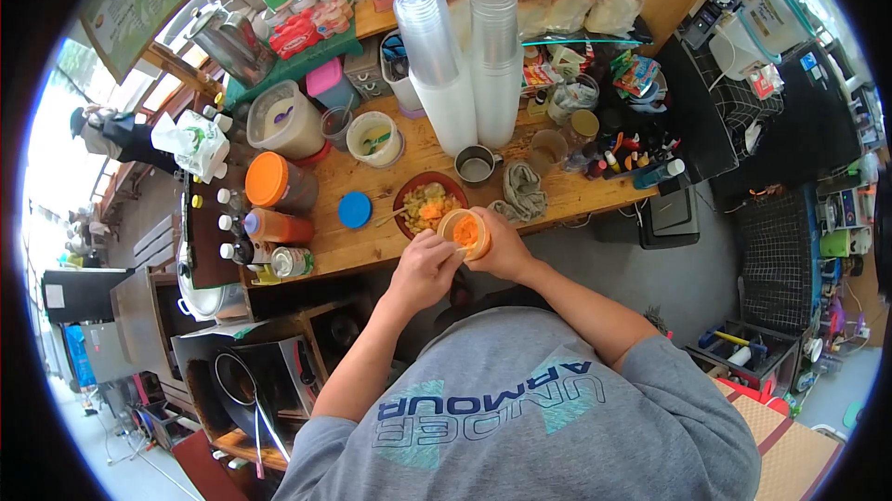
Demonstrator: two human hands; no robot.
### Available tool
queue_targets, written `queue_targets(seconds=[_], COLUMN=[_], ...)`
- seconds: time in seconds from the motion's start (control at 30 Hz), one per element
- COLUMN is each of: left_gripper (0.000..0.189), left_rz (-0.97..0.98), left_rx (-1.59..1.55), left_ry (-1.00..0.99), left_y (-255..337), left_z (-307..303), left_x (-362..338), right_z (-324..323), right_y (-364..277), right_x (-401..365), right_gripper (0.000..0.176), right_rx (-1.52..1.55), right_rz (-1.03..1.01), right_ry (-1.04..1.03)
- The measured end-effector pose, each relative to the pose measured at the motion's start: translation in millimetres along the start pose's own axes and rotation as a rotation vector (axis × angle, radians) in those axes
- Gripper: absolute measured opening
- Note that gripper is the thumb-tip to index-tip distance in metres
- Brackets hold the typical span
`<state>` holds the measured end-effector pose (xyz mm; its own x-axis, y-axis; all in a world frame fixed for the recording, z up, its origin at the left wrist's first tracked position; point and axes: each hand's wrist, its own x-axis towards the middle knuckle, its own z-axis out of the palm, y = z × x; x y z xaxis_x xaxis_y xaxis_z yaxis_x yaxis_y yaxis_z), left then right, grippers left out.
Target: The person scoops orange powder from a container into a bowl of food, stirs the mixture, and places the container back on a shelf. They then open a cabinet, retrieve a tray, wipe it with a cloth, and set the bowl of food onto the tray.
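My right hand wraps round a small plastic tub of shredded orange food, tilted so its mouth faces me. Close beside it, my left hand pinches a thin pale spoon-like utensil that reaches into the tub; its far end is hidden. Just beyond the tub sits a reddish-brown bowl with yellow chunks and some orange food on top. A pale utensil handle sticks out over the bowl's left rim. On the table left of the bowl lies a round blue lid.
Behind the bowl are a metal cup, a white tub and tall stacks of plastic cups. A crumpled cloth lies on the right. Orange-lidded container and several bottles line the wooden table's left end.
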<state>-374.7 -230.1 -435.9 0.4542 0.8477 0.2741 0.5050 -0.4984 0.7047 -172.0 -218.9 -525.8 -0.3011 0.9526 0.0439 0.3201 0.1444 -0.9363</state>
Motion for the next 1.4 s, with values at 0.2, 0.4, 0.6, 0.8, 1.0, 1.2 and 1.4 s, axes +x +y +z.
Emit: queue_targets(seconds=[0.2, 0.4, 0.6, 0.8, 1.0, 1.2, 1.4], left_gripper=[0.012, 0.017, 0.020, 0.023, 0.023, 0.014, 0.008], left_rz=[-0.289, -0.492, -0.607, -0.613, -0.775, -0.324, -0.081], left_rx=[-0.233, -0.315, -0.318, -0.410, -0.654, 0.081, 0.425], left_ry=[0.087, 0.249, 0.256, 0.326, 0.427, 0.520, 0.371], left_y=[-14, -23, -26, -32, -53, -86, -74], left_z=[-2, 6, 10, 20, 12, 13, -1], left_x=[-11, -16, -18, -23, -25, -16, -14], right_z=[3, -1, -2, 0, 1, -1, -1], right_y=[0, -10, -12, -9, -7, 3, 1], right_x=[5, 5, 6, 6, 7, 0, 2], right_gripper=[0.083, 0.083, 0.084, 0.085, 0.083, 0.082, 0.084], right_rx=[-0.029, 0.022, 0.070, 0.052, 0.066, 0.078, 0.037], right_rz=[0.068, 0.196, 0.138, 0.122, 0.152, 0.202, 0.222], right_ry=[-0.024, -0.037, -0.014, -0.012, -0.016, -0.024, -0.029])
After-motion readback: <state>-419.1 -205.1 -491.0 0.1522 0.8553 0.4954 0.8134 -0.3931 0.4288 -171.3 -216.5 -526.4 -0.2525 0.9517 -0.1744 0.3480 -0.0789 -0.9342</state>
